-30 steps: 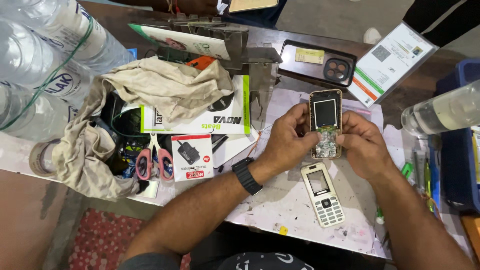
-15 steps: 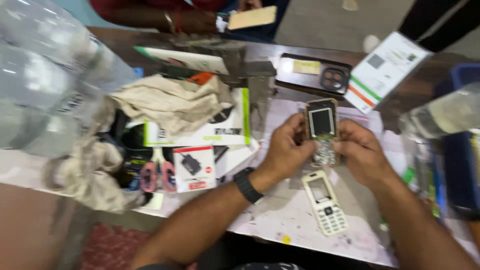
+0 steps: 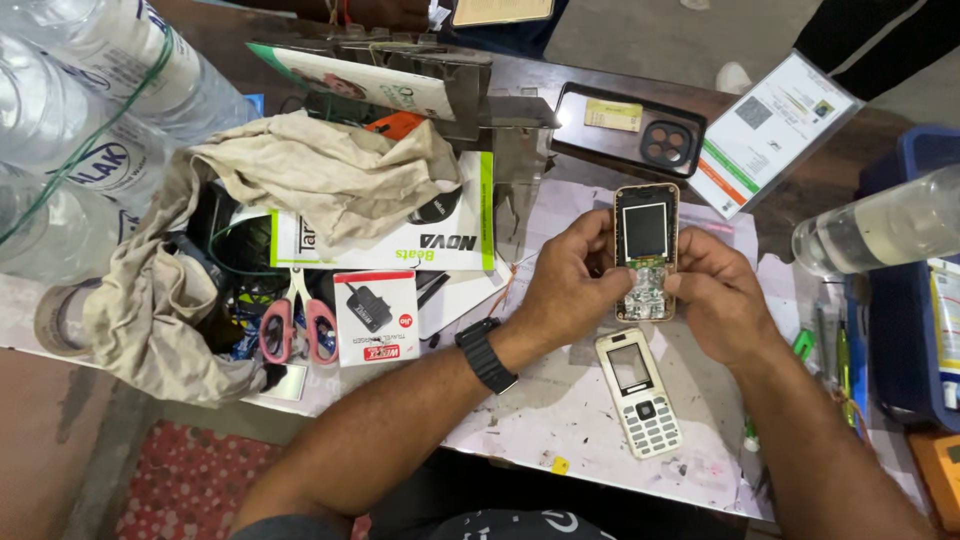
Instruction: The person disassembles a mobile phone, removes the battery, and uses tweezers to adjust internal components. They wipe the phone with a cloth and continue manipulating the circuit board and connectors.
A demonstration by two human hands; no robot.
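Observation:
A small keypad phone with its front cover off is held upright over the worktable, its screen and bare circuit board showing. My left hand grips its left side and wears a black watch at the wrist. My right hand grips the right side, thumb on the lower board. Just below them the phone's white front cover with keypad lies flat on the stained paper-covered table.
A black phone case and a laminated card lie beyond my hands. Pink-handled scissors, small boxes and a beige cloth crowd the left. Plastic bottles stand at far left and right. A blue bin sits right.
The view shifted slightly; both hands still hold the opened phone in about the same place, and the front cover has stayed on the table.

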